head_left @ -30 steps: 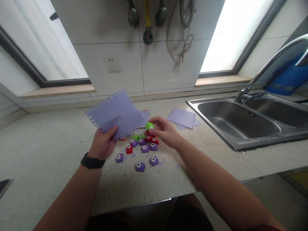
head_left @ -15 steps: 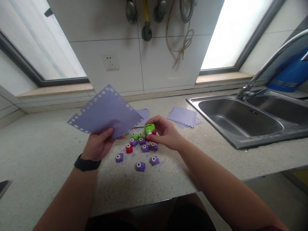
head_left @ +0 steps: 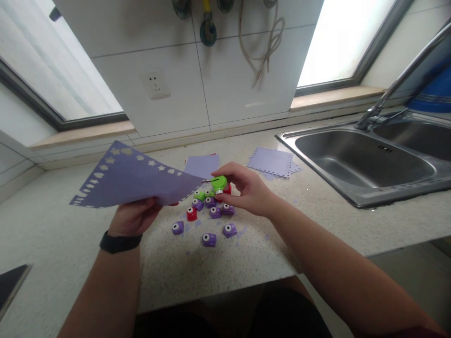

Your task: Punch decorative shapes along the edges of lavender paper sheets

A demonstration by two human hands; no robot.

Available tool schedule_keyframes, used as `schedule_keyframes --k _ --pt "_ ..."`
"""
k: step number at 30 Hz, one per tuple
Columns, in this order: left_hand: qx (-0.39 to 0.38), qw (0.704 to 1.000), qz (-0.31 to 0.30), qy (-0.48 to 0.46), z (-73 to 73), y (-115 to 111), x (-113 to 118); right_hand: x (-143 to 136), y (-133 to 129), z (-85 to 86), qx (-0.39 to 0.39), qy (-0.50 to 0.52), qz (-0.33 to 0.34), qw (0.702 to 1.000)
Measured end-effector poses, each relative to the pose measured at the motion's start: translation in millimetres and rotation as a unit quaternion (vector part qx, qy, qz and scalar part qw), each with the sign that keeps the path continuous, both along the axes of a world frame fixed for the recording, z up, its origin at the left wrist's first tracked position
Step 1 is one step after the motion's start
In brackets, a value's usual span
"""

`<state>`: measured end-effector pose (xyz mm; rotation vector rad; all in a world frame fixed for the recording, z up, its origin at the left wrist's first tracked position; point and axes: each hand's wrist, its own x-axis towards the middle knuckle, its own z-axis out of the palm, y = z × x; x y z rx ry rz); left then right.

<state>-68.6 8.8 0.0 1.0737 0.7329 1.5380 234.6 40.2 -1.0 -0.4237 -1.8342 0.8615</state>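
My left hand (head_left: 138, 216) grips a sheet of purple paper (head_left: 137, 180) by its near edge. Star, heart and other shaped holes run along the sheet's borders. Between the thumb and fingers of my right hand (head_left: 246, 190) is a green craft punch (head_left: 219, 183). The sheet's right corner meets the punch; whether it is inside the slot I cannot tell. Below, on the counter, lie several purple punches (head_left: 209, 239), a red punch (head_left: 191, 214) and green punches (head_left: 199, 195). Another red punch is partly hidden by my right hand.
Small purple paper scraps lie scattered on the speckled counter (head_left: 169, 277). Behind the punches is a stack of purple paper (head_left: 202, 164). Punched sheets (head_left: 270, 161) lie farther right, beside the steel sink (head_left: 292, 141). A dark flat object (head_left: 12, 286) sits at the left edge.
The purple sheet has tilted flatter and swung left and down, its right corner now at the green punch. My right hand still holds the punch. The view has shifted slightly.
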Motion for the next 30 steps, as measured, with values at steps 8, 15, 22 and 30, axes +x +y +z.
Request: schedule_keyframes --k 8,15,22,30 --pt "0.021 0.999 -0.003 0.036 1.7 -0.3 -4.0 1.4 0.1 -0.3 0.018 -0.015 0.007 1.000" --pt "0.015 0.998 -0.002 0.065 0.5 -0.5 -5.3 1.5 0.2 -0.1 0.032 -0.034 0.009 0.999" --pt "0.003 0.998 0.003 0.055 -6.7 2.1 -11.9 0.9 -2.2 4.7 0.037 -0.040 0.012 0.998" --pt "-0.022 0.999 0.016 0.047 -10.5 2.0 -16.8 0.7 -2.7 5.3 0.036 -0.040 0.030 0.998"
